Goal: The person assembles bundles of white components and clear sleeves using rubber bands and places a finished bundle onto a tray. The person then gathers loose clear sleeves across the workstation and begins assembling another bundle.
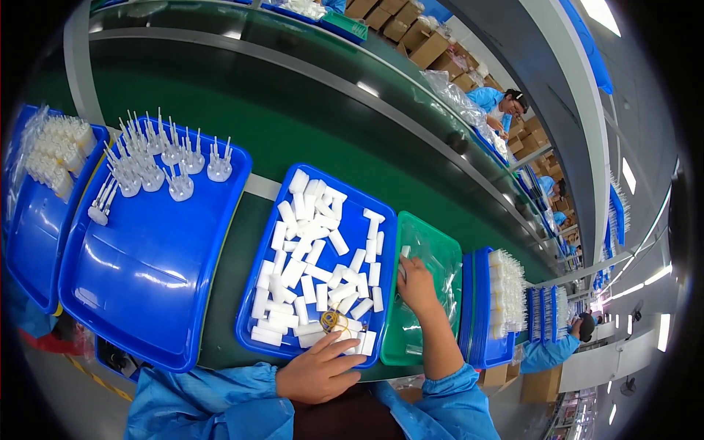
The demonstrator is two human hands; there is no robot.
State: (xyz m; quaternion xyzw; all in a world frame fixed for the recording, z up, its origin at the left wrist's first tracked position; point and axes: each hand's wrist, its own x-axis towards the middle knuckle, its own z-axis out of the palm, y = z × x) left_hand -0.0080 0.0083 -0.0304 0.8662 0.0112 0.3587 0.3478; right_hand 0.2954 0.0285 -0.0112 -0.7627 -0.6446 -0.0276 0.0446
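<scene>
My left hand (320,370) lies over the near edge of a blue tray (244,323), its fingers stretched out and slightly apart on white pieces. The tray holds many short white cylinders (309,289), loosely heaped. Yellow rubber bands (332,320) lie on them just beyond my left fingers. My right hand (416,284) reaches over the green tray (400,345) beside it. Its fingers are curled, and a small white piece (405,251) shows at the fingertips; its underside is hidden. Thin clear plastic (446,264) lies in the green tray.
Further left, a large blue tray (139,279) carries clear pronged parts (150,158) at its far end. Another blue tray (33,242) holds bundled white parts (59,150). At right stand stacked blue trays (478,308) with white parts. Beyond the green belt (264,125), a co-worker (493,103) sits.
</scene>
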